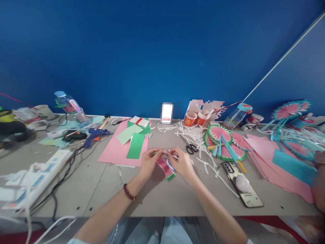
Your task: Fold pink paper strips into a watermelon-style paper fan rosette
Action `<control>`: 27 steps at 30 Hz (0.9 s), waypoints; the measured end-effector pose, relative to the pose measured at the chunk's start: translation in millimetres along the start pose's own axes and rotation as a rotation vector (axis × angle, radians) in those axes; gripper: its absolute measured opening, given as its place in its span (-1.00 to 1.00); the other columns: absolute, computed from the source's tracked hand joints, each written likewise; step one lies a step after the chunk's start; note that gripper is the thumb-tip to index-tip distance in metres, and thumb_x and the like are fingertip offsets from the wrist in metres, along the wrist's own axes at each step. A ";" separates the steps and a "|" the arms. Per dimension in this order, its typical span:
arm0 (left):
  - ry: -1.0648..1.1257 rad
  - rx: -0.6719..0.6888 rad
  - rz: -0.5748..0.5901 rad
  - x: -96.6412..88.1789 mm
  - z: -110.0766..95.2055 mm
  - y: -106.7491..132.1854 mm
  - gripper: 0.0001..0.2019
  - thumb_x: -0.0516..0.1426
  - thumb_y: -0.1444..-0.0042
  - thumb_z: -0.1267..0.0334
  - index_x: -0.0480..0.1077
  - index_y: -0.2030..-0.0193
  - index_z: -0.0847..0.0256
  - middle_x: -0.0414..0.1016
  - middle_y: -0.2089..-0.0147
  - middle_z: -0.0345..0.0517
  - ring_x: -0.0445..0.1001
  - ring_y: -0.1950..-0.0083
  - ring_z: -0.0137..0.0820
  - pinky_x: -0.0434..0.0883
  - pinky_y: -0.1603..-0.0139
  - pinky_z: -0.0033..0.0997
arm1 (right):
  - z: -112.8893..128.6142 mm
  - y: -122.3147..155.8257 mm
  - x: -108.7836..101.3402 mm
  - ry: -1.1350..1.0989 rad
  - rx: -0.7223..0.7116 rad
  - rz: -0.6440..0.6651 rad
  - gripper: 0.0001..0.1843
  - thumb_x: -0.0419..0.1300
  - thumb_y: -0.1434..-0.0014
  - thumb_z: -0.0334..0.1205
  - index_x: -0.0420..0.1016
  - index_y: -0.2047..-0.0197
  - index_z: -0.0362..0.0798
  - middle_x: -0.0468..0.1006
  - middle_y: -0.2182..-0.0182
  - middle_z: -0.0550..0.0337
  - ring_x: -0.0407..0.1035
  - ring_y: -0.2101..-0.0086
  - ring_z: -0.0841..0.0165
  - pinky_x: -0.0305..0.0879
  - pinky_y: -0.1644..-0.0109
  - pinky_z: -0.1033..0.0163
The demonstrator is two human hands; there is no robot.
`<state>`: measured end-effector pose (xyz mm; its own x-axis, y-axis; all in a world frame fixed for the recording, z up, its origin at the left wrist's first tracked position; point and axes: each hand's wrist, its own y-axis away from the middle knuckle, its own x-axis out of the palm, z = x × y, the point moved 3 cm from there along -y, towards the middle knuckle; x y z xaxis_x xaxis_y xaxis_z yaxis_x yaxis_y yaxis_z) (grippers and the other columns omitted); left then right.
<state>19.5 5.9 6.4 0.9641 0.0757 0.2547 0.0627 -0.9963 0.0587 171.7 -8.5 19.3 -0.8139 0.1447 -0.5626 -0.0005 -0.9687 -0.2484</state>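
Note:
My left hand (pixel 149 162) and my right hand (pixel 182 163) meet over the middle of the grey table (pixel 106 189). Both pinch the top end of a folded, pleated paper strip (pixel 166 167) in pink, white and green. The strip hangs down between the hands towards me. A thin blue and white band curls at the strip beside my right fingers. A dark red bead bracelet (pixel 129 192) sits on my left wrist.
Scissors (pixel 190 146) lie among white paper scraps. Finished pink-and-green paper fans (pixel 223 139) and pink sheets (pixel 269 152) fill the right. A phone (pixel 242 184) lies near my right arm. Pink and green paper (pixel 127 144), a glue gun (pixel 93 135), a power strip (pixel 38 178) and bottles are left.

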 end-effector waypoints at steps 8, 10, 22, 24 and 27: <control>0.025 -0.002 0.004 -1.0 4.7 -2.9 -0.73 0.32 0.18 0.12 0.55 0.36 0.27 0.60 0.37 -0.04 0.52 0.34 -0.36 0.44 0.19 -0.35 | 4.2 0.4 -1.0 -0.024 -0.067 0.008 -0.87 0.06 -0.14 -0.18 0.42 0.32 0.04 0.59 0.41 0.24 0.50 0.36 0.34 0.33 0.31 0.35; 0.042 -0.010 0.006 -0.6 4.8 -2.9 -0.73 0.32 0.18 0.12 0.55 0.36 0.26 0.60 0.36 -0.04 0.53 0.34 -0.35 0.44 0.18 -0.34 | 3.8 0.6 -0.8 -0.014 -0.075 0.010 -0.86 0.06 -0.14 -0.18 0.42 0.32 0.03 0.59 0.39 0.23 0.50 0.35 0.34 0.33 0.29 0.34; 0.014 -0.005 0.038 -0.5 0.1 -0.3 -0.75 0.31 0.15 0.15 0.54 0.36 0.28 0.61 0.35 -0.02 0.56 0.28 -0.28 0.45 0.16 -0.31 | -2.0 -2.1 1.0 -0.095 -0.001 0.003 -0.85 0.09 -0.14 -0.11 0.40 0.35 0.03 0.59 0.41 0.21 0.51 0.36 0.31 0.37 0.25 0.29; 0.015 0.009 0.067 -0.7 -0.6 -0.5 -0.74 0.30 0.13 0.14 0.53 0.34 0.27 0.61 0.34 -0.02 0.57 0.26 -0.27 0.46 0.16 -0.31 | -0.8 -1.9 0.8 -0.121 -0.007 -0.017 -0.84 0.09 -0.15 -0.09 0.39 0.36 0.02 0.59 0.42 0.20 0.51 0.36 0.30 0.37 0.25 0.28; 0.026 0.022 0.096 -0.7 -2.4 -0.5 -0.75 0.29 0.10 0.13 0.53 0.32 0.26 0.61 0.34 -0.03 0.57 0.25 -0.28 0.46 0.18 -0.33 | 2.9 -0.4 -0.2 -0.154 -0.021 -0.049 -0.83 0.09 -0.16 -0.09 0.39 0.35 0.02 0.60 0.39 0.19 0.52 0.33 0.29 0.37 0.24 0.28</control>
<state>18.2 6.5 8.6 0.9589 -0.0190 0.2832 -0.0233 -0.9997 0.0118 170.2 -8.7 21.8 -0.8925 0.1577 -0.4226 -0.0318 -0.9566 -0.2898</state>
